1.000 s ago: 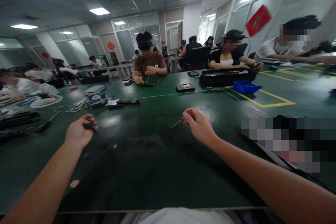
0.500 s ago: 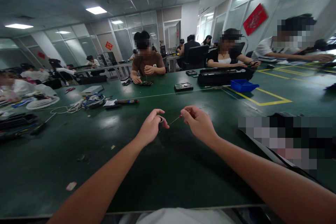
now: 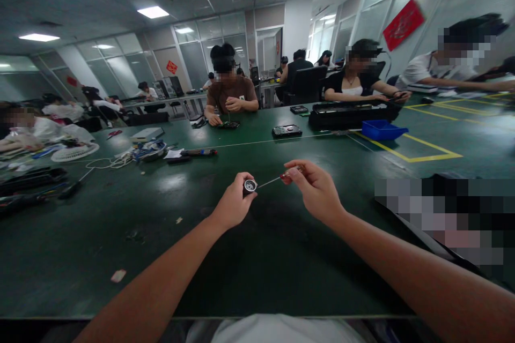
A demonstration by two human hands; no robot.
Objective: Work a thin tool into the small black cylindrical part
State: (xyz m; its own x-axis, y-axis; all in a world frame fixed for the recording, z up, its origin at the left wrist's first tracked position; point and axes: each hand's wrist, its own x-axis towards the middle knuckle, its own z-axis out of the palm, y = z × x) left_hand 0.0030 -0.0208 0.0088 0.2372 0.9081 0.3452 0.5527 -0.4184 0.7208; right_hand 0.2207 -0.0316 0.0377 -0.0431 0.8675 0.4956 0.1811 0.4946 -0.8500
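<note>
Dark-green, smooth tabletop (image 3: 261,273) spreads across my remote view. Left of the blue, open plastic tray (image 3: 382,131) and nearer me, my left hand (image 3: 234,201) grasps a small black cylinder with a silver rim (image 3: 250,187), end facing me, probably for visibility. My right hand (image 3: 317,187) grips a red-handled, thin metal screwdriver (image 3: 285,177) by its handle, likely freeing the shaft to point cylinder-wards; contact I can't tell.

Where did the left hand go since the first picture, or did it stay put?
Yes, it moved. Against the pale scrap on the table, the left hand has gone right, toward the right hand.
</note>
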